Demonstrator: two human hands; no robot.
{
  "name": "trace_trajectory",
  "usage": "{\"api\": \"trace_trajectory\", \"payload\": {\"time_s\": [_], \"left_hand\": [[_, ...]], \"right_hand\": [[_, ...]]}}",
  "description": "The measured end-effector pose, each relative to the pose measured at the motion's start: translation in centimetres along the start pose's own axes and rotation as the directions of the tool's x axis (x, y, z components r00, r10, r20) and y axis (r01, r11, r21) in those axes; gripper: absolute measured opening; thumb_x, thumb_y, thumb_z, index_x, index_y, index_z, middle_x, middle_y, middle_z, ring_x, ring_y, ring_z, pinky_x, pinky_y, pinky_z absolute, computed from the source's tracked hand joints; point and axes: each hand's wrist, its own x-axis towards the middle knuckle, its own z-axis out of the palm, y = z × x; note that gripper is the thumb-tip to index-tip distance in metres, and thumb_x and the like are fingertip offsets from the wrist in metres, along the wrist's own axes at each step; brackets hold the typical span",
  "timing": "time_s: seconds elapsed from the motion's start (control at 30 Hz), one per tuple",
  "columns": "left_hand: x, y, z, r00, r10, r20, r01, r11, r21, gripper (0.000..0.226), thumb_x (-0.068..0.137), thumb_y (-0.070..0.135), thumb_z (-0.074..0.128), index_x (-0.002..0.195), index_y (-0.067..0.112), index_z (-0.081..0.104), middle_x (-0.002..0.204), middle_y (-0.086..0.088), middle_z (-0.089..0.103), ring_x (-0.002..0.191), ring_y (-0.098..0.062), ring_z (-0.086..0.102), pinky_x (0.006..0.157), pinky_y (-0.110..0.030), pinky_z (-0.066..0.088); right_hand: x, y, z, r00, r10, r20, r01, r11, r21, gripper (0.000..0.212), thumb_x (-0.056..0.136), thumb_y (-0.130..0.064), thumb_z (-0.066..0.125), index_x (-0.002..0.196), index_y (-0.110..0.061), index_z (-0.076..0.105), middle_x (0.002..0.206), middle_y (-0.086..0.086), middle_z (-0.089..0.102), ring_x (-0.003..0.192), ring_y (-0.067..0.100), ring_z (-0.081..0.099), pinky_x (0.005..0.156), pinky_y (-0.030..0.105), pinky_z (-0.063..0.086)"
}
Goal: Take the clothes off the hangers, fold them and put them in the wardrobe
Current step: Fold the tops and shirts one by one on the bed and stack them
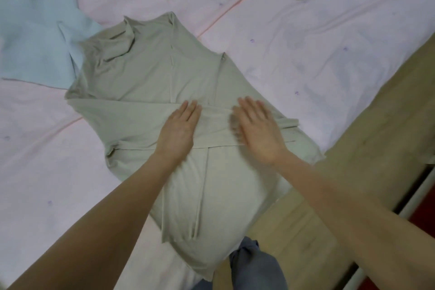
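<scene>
While the beige long-sleeved knit top (150, 73) lies on the pale pink bedsheet (306, 42), both sleeves cross its middle. Left hand (180, 128) and right hand (257, 128) press flat there, fingers straight; the right looks blurred.

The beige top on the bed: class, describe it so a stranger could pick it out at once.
Start at the pink bed sheet. In its middle lies the beige top, sleeves folded across, with the left hand and right hand flat on it. Unlike the light blue garment beside it, it is beige and part-folded.
</scene>
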Motion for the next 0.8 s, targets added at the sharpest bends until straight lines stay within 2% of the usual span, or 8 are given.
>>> {"api": "trace_trajectory", "payload": {"time_s": [0.1,0.17,0.27,0.37,0.5,0.63,0.7,0.8], "left_hand": [[0.1,0.3,1.7,1.0,-0.009,-0.016,0.009,1.0,-0.027,0.068,0.093,0.041,0.015,0.153,0.008,0.015,0.16,-0.007,0.005,0.148,-0.024,0.01,0.12,-0.046,0.012],[-0.2,-0.1,3.0,0.99,-0.099,0.101,0.1,0.995,-0.002,0.084,0.083,0.065,0.0,0.152,0.016,-0.006,0.155,0.004,-0.019,0.148,-0.017,-0.011,0.119,-0.039,-0.01],[-0.1,-0.7,3.7,0.984,-0.134,0.118,0.128,0.99,0.058,0.1,0.075,0.08,0.0,0.151,0.018,-0.017,0.154,0.004,-0.029,0.147,-0.02,-0.019,0.118,-0.041,-0.014],[0.0,0.5,3.2,0.968,-0.18,0.177,0.166,0.982,0.09,0.12,0.069,0.09,0.022,0.151,0.014,-0.02,0.158,-0.002,-0.027,0.146,-0.024,-0.022,0.118,-0.048,-0.012],[-0.2,2.3,2.1,0.98,-0.154,0.128,0.132,0.978,0.161,0.119,0.075,0.08,0.044,0.149,0.017,-0.024,0.156,-0.008,-0.031,0.145,-0.029,-0.026,0.116,-0.055,-0.01],[-1.3,4.0,2.7,0.982,0.183,-0.045,-0.169,0.962,0.215,0.078,0.081,0.032,0.065,0.149,0.009,0.035,0.158,-0.013,0.023,0.145,-0.031,0.024,0.115,-0.049,0.022],[-1.7,5.1,3.9,0.961,0.241,-0.137,-0.211,0.956,0.203,0.045,0.078,0.011,0.062,0.123,0.005,0.064,0.139,-0.014,0.054,0.128,-0.031,0.052,0.103,-0.047,0.042],[-1.2,6.8,4.1,0.971,0.087,-0.222,-0.088,0.996,0.008,0.021,0.076,0.001,0.07,0.097,0.0,0.069,0.121,-0.018,0.066,0.113,-0.036,0.062,0.094,-0.05,0.049]], "right_hand": [[-0.3,-2.8,1.3,0.981,-0.11,0.159,0.094,0.99,0.104,0.055,0.099,-0.031,0.029,0.149,-0.009,0.032,0.157,0.009,0.027,0.146,0.024,0.024,0.119,0.041,0.013],[-1.7,-2.2,2.5,0.971,0.058,0.231,-0.086,0.99,0.113,0.059,0.099,-0.036,0.024,0.153,-0.012,0.023,0.16,0.006,0.018,0.148,0.022,0.016,0.12,0.039,0.007],[-4.6,0.8,2.9,0.894,0.416,0.167,-0.431,0.9,0.065,0.064,0.093,-0.028,0.021,0.151,-0.002,0.023,0.159,0.015,0.02,0.148,0.027,0.018,0.12,0.038,0.004],[-4.8,0.5,1.1,0.944,0.301,0.132,-0.316,0.943,0.108,0.067,0.087,-0.023,0.031,0.149,0.002,0.026,0.157,0.02,0.022,0.147,0.029,0.018,0.12,0.039,0.006],[-4.2,-0.2,0.7,0.96,-0.129,0.249,0.093,0.984,0.152,0.063,0.094,-0.031,0.03,0.152,-0.009,0.023,0.159,0.007,0.019,0.148,0.018,0.013,0.12,0.038,0.006],[-6.5,4.3,1.7,0.977,0.011,0.212,-0.029,0.996,0.081,0.051,0.092,-0.022,0.045,0.137,0.001,0.049,0.145,0.015,0.046,0.135,0.028,0.043,0.115,0.039,0.023],[-6.4,6.3,1.5,0.992,-0.047,0.116,0.036,0.995,0.094,0.029,0.085,-0.01,0.059,0.11,0.003,0.065,0.122,0.02,0.063,0.111,0.036,0.063,0.095,0.041,0.049],[-4.4,7.8,0.3,0.979,-0.204,0.023,0.198,0.969,0.148,0.006,0.08,-0.011,0.06,0.084,-0.006,0.062,0.088,0.012,0.064,0.078,0.031,0.064,0.061,0.033,0.05]]}}
